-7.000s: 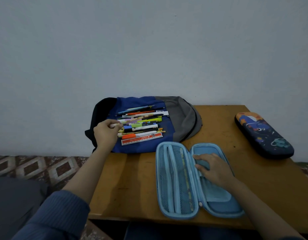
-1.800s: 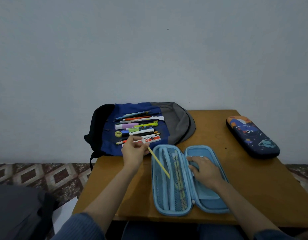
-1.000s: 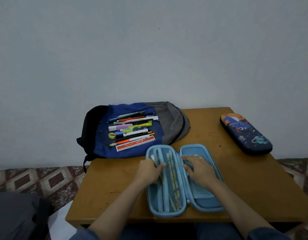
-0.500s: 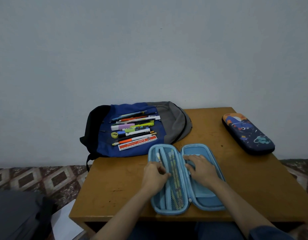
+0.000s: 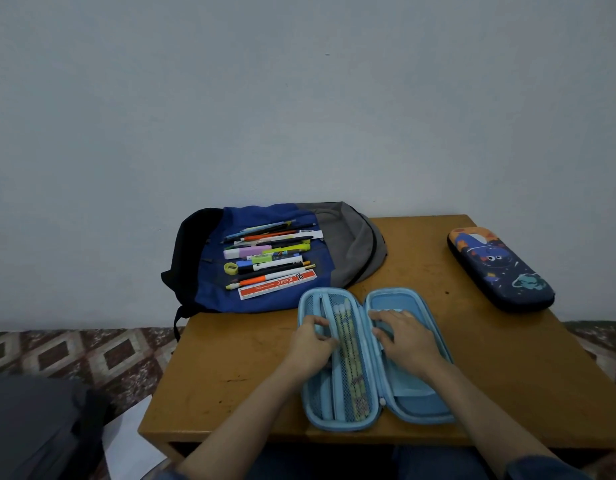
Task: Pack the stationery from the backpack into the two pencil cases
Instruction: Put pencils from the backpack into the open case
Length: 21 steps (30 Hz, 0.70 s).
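A light blue pencil case (image 5: 414, 407) lies open at the table's near edge. Several yellow pencils (image 5: 349, 355) sit under the mesh of its left half. My left hand (image 5: 311, 348) rests on that left half, fingers curled at the mesh beside the pencils; whether it grips anything I cannot tell. My right hand (image 5: 405, 336) lies flat on the right half, holding nothing. A blue and grey backpack (image 5: 348, 244) lies flat at the far left with pens, highlighters and an orange ruler (image 5: 277, 284) spread on it. A closed dark blue cartoon pencil case (image 5: 500, 268) sits at the far right.
The wooden table (image 5: 237, 368) stands against a pale wall, its left edge beside a patterned floor (image 5: 74, 355). A yellow sharpener (image 5: 231, 268) lies among the pens. A dark grey object (image 5: 32, 427) is at the lower left, with white paper (image 5: 129, 445) beneath the table corner.
My left hand carried a yellow pencil from the backpack to the open case and slid it under the mesh. It now rests on the left half. My right hand stayed on the right half.
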Tool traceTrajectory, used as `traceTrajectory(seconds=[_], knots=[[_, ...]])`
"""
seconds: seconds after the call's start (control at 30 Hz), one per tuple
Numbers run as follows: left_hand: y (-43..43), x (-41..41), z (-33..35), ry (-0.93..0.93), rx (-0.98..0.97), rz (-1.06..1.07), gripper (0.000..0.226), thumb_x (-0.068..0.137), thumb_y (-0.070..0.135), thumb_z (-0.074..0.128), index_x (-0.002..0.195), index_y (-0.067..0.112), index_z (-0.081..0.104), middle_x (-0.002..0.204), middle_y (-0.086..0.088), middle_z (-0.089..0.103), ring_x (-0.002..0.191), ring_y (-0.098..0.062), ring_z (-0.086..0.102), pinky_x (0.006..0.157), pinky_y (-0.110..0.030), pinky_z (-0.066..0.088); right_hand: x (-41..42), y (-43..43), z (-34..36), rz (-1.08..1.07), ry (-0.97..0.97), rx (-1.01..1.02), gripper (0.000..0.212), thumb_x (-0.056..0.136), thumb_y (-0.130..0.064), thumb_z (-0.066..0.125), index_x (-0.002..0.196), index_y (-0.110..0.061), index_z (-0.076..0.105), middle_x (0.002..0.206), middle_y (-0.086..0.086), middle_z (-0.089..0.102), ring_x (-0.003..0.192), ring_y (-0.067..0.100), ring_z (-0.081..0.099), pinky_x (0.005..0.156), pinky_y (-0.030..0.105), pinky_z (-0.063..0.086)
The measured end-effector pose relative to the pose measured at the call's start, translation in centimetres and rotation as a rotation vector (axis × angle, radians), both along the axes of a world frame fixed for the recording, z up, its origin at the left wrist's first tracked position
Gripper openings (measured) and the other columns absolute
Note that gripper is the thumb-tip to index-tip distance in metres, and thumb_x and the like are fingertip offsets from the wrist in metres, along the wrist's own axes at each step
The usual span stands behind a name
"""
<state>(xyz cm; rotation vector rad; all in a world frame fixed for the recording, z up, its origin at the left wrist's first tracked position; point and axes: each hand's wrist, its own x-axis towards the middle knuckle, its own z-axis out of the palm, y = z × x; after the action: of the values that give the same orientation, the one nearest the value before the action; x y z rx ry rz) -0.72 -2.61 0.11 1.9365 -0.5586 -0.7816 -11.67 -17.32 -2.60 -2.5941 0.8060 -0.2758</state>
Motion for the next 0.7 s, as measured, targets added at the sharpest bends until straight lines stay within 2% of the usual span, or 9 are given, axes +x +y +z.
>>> traceTrajectory(seconds=[0.13,0.27,0.4,0.5,0.7], knots=[[0.4,2.4,0.9,-0.101,-0.068,0.069,0.012,0.092,0.006,0.053,0.099,0.016,0.051,0.093,-0.007,0.062,0.074,-0.013,0.062,0.064,-0.021,0.054,0.0,-0.1,0.4,0.003,0.009,0.013,0.037,0.098,-0.033,0.043,0.135,-0.028,0.045,0.134,-0.01,0.051,0.131,0.015,0.036,0.099,0.031,0.038],[1.5,6.2,1.3,-0.376,-0.021,0.155,0.008,0.092,0.009,0.054,0.095,0.016,0.056,0.096,-0.004,0.063,0.085,-0.015,0.061,0.071,-0.021,0.048,0.0,-0.1,0.2,-0.008,-0.004,-0.013,0.036,0.097,-0.033,0.044,0.132,-0.029,0.048,0.13,-0.011,0.054,0.126,0.013,0.041,0.094,0.03,0.042],[3.0,10.2,1.3,-0.635,0.082,0.241,0.015,0.092,0.01,0.054,0.104,0.005,0.061,0.101,-0.01,0.063,0.086,-0.016,0.056,0.07,-0.023,0.044,-0.1,-0.1,-0.4,-0.015,-0.055,-0.02,0.035,0.097,-0.032,0.045,0.131,-0.028,0.05,0.126,-0.011,0.057,0.124,0.013,0.043,0.087,0.029,0.045],[4.0,13.3,0.9,-0.712,0.157,0.279,0.019,0.091,0.01,0.056,0.108,0.003,0.06,0.112,-0.014,0.059,0.1,-0.025,0.058,0.075,-0.027,0.046,0.0,-0.1,-0.7,-0.011,-0.089,-0.018,0.034,0.096,-0.031,0.047,0.129,-0.027,0.052,0.125,-0.012,0.058,0.122,0.012,0.044,0.084,0.028,0.045],[4.0,16.4,0.6,-0.748,0.254,0.232,0.043,0.091,0.016,0.058,0.132,0.007,0.048,0.119,-0.017,0.061,0.103,-0.029,0.06,0.079,-0.035,0.05,0.0,-0.1,-0.8,-0.018,-0.094,-0.042,0.034,0.096,-0.031,0.047,0.13,-0.03,0.051,0.125,-0.016,0.057,0.123,0.008,0.043,0.08,0.022,0.041]])
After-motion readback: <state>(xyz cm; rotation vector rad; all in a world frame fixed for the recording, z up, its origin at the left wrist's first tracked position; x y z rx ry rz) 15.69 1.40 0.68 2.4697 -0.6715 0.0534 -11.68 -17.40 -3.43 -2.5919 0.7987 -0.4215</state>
